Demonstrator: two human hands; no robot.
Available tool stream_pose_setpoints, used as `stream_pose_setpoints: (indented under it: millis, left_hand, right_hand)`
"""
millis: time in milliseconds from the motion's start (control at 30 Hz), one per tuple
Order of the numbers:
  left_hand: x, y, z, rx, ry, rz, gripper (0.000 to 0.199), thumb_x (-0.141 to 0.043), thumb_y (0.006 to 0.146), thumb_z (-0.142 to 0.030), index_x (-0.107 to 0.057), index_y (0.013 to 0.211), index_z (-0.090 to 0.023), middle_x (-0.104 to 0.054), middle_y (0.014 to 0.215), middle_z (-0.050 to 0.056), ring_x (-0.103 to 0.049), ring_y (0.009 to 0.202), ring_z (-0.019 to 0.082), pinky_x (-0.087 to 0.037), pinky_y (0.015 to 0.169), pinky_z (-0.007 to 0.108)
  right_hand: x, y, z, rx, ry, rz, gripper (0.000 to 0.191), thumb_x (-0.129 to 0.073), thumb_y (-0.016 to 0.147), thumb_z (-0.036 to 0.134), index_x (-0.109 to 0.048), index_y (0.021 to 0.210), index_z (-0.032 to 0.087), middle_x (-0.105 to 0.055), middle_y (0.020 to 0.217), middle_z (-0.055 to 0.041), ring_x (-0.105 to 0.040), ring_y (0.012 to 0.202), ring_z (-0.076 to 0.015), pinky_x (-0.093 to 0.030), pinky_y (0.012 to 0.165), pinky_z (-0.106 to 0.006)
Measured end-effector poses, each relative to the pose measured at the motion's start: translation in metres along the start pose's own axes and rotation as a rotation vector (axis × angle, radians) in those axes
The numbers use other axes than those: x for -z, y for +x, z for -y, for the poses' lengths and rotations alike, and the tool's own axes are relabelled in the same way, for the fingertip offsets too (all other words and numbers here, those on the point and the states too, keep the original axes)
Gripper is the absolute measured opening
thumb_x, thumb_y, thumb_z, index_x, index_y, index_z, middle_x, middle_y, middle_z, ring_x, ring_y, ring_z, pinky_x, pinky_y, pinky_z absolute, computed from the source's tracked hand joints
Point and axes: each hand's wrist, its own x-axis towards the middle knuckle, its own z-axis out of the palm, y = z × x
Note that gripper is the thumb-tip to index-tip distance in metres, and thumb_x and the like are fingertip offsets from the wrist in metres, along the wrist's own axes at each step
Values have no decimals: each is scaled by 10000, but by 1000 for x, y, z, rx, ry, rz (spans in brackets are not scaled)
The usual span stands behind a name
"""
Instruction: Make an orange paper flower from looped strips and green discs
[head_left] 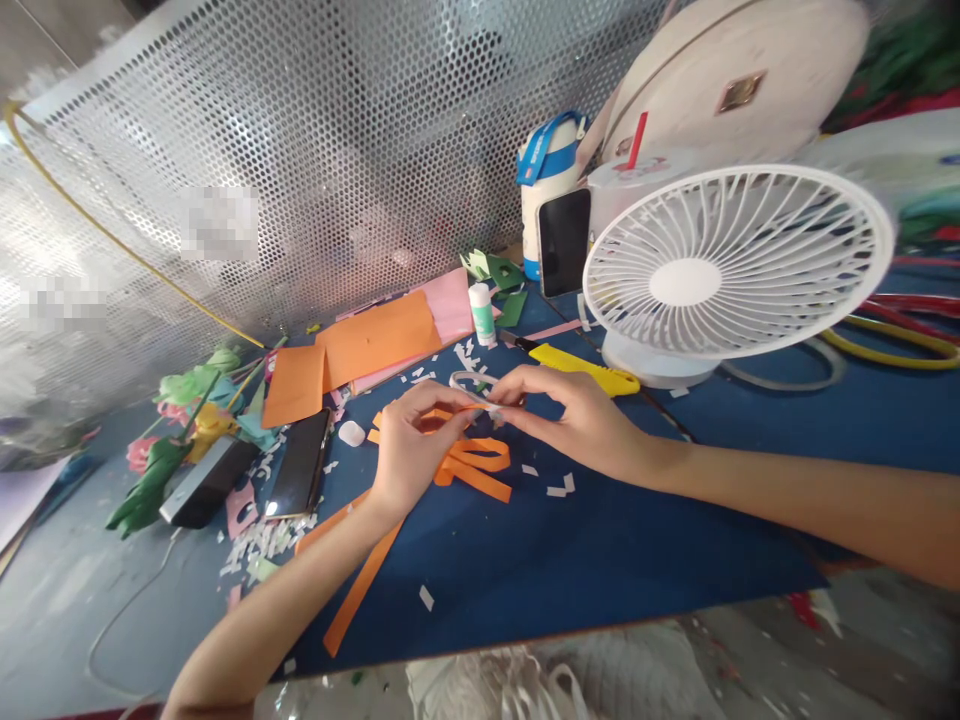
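Observation:
Above the blue tabletop, my left hand (416, 445) pinches an orange strip between thumb and fingers. Close against it on the right, my right hand (574, 420) pinches a thin white strip (469, 378), which curves in a loop at the fingertips. The fingertips of both hands nearly meet, and they partly hide where the strips come together. Looped orange strips (476, 465) lie on the table just under my hands. Longer orange strips (364, 590) run beneath my left wrist toward the front edge.
Behind my hands are orange sheets (375, 340), a glue stick (482, 315) and a yellow cutter (585, 370). A white fan (739, 260) stands right, near a bottle (551, 200) and an upright phone (565, 243). Another phone (300, 465), paper flowers (195, 400) and scraps lie left.

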Motion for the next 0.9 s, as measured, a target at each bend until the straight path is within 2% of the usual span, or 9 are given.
stream_pose_setpoints:
  millis: [100, 200, 400, 500, 600, 733, 833, 900]
  left_hand:
    - [-2, -1, -2, -10, 31, 1, 74, -681, 792, -131, -728, 776, -186, -687, 799, 37, -671, 746, 149, -570, 656, 239]
    - [-3, -3, -1, -48, 39, 26, 128, -655, 791, -83, -723, 777, -192, -672, 818, 30, -665, 716, 134, -568, 625, 228]
    - [-4, -8, 0, -257, 110, 51, 137, -663, 837, -110, -733, 777, -212, -704, 825, 42, -668, 766, 160, -579, 693, 271]
    - [-5, -12, -6, -333, 122, 96, 140, -669, 849, -131, -746, 774, -219, -720, 807, 44, -677, 772, 172, -581, 732, 291]
    - [-6, -14, -8, -228, 24, 57, 100, -690, 842, -179, -756, 777, -216, -714, 811, 41, -674, 696, 156, -583, 659, 273]
    - [-5, -8, -2, 84, -239, -54, 72, -722, 815, -250, -756, 840, -192, -700, 797, 14, -614, 511, 86, -555, 529, 224]
    - [-3, -4, 2, 201, -317, -75, 144, -774, 761, -282, -761, 858, -176, -711, 743, 9, -602, 491, 79, -544, 505, 202]
    - [-2, -4, 2, 214, -310, -64, 179, -783, 751, -292, -769, 887, -177, -720, 742, 14, -605, 504, 84, -549, 513, 206]
  right_hand:
    - [2, 1, 0, -13, -5, 41, 115, -563, 917, 257, -660, 944, 201, -709, 856, -39, -659, 772, -155, -534, 714, -275]
    - [2, 1, 3, -25, -18, 44, 97, -562, 897, 230, -653, 880, 202, -689, 834, -35, -626, 766, -156, -506, 709, -282]
    - [3, 3, 4, -133, 90, 64, 136, -574, 889, 265, -589, 770, 203, -610, 736, -3, -573, 728, -150, -467, 689, -278]
    - [9, 8, -7, -171, 111, -4, 129, -553, 894, 276, -585, 789, 209, -608, 729, 5, -599, 722, -151, -481, 698, -280]
    - [14, 11, -22, -105, -80, -27, 88, -569, 885, 261, -637, 851, 218, -680, 825, -21, -634, 807, -182, -495, 763, -320]
    - [15, 12, -35, 24, -395, 81, 174, -577, 881, 221, -711, 987, 257, -743, 993, -40, -659, 960, -247, -493, 853, -414]
    - [15, 12, -29, 7, -314, 76, 183, -590, 899, 282, -711, 1035, 258, -730, 1100, -43, -650, 1050, -248, -502, 888, -413]
    - [15, 13, -19, -38, -143, 59, 168, -593, 911, 336, -709, 980, 237, -732, 1045, -49, -667, 956, -213, -527, 816, -361]
